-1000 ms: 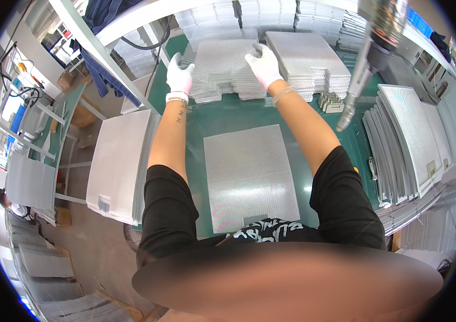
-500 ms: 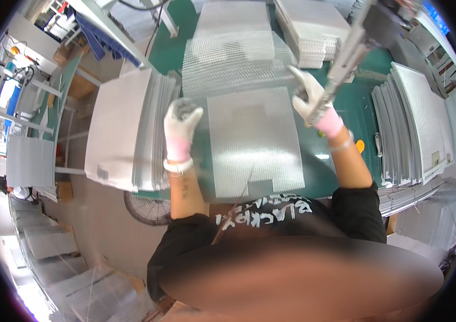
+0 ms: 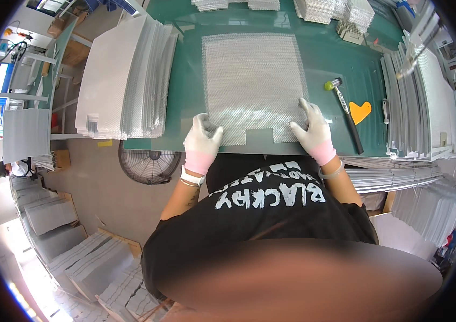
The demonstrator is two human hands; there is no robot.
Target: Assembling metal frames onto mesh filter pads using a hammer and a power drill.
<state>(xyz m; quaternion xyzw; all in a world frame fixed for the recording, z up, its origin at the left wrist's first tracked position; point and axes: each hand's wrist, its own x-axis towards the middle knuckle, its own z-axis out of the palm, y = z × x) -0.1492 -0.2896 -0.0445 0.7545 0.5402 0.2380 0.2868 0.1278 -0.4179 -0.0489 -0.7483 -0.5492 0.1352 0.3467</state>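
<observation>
A silvery mesh sheet (image 3: 255, 80) with a square notch in its near edge lies flat on the green table (image 3: 185, 126). At its near left corner is my left hand (image 3: 203, 138), in a white glove with a pink cuff, thumb and fingers apart at the sheet's edge. My right hand (image 3: 314, 130), gloved the same way, rests by the near right corner with thumb and forefinger spread. Both hands seem to touch the edges without gripping. Right of the sheet lie a hammer (image 3: 344, 110) with a green-tipped head and an orange heart-shaped piece (image 3: 360, 112).
Thick rows of upright mesh sheets (image 3: 115, 80) flank the left side, and more panels (image 3: 418, 102) stand at the right. Mesh stacks (image 3: 327, 9) lie along the far edge. A round floor fan (image 3: 150, 162) sits below the table's left front. A white-handled tool (image 3: 385, 111) lies near the right panels.
My hands have come down from beside the sheet's upper part to its near corners. The blurred metal bar has left my right hand's area. The view has shifted, putting the far stacks higher.
</observation>
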